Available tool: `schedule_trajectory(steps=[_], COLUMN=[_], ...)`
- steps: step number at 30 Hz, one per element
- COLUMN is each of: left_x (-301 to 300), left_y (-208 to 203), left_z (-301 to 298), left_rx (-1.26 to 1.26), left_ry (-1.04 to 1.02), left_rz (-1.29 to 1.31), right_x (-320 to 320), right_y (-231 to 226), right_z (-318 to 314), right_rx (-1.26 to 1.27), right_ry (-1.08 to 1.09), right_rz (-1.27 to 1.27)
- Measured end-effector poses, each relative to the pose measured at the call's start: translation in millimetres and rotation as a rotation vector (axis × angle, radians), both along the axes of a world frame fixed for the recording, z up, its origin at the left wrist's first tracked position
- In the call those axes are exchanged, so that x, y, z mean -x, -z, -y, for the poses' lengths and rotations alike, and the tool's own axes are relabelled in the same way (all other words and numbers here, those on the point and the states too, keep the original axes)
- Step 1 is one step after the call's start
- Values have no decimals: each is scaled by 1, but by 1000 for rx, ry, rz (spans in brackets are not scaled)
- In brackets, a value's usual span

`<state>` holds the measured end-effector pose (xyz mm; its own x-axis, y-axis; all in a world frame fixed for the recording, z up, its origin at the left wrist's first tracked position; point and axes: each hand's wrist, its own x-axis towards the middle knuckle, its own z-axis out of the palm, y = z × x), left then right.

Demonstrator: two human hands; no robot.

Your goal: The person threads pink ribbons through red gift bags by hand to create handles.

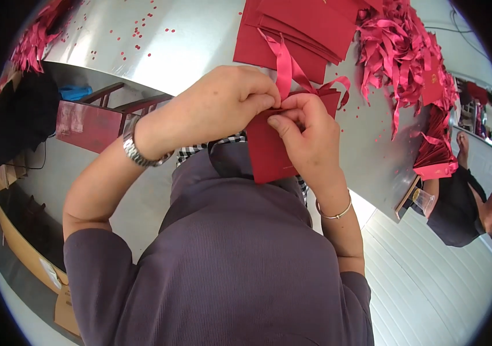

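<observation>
A red paper bag (270, 153) hangs upright in front of my body at the table edge, its top rim between my two hands. My left hand (237, 92) is closed in a pinch at that rim, where a glossy pink-red ribbon (284, 63) rises from the fingertips. Thumb and fingers of my right hand (312, 132) pinch the rim just beside it. The ribbon loops over the bag's far right corner. My fingertips hide the exact spot where ribbon and bag meet.
Flat red bags (309, 29) lie stacked on the metal table (200, 55), ahead of my hands. Beyond them at right is a heap of ribboned bags (398, 52). Red paper dots (137, 34) are scattered around. A person (459, 202) sits at far right near a plastic cup (423, 200).
</observation>
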<state>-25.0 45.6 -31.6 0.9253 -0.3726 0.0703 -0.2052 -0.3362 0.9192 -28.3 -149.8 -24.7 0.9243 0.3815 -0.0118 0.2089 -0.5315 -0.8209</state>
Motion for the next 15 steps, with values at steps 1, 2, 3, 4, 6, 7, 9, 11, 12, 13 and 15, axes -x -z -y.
schedule_trajectory(steps=[1,2,3,4,6,7,9,11,12,13,15], left_x=[-1,-3,-5,-9,-16,-19,-26,-29,-29,-27,-22], left_y=[-1,-2,-3,-5,-9,-12,-17,-25,-27,-25,-17], left_z=[0,2,2,2,-1,-2,-2,1,2,2,4], left_rx=[-3,-13,-22,-23,-49,-51,-130,-259,-386,-386,-384], left_ry=[-6,3,14,11,194,192,351,356,362,361,243], left_rz=[4,16,28,32,-104,-102,-159,-109,-63,-64,77], right_x=[0,0,0,1,5,6,7,8,8,9,12], right_y=[0,0,0,-2,-6,-4,0,2,2,0,-8], right_z=[0,1,2,2,3,3,4,3,2,2,3], right_rx=[-3,27,56,55,71,70,32,20,8,8,79], right_ry=[-6,-14,-21,-23,-62,-65,-93,-83,-71,-72,-61], right_rz=[4,22,40,44,98,100,157,151,141,141,68])
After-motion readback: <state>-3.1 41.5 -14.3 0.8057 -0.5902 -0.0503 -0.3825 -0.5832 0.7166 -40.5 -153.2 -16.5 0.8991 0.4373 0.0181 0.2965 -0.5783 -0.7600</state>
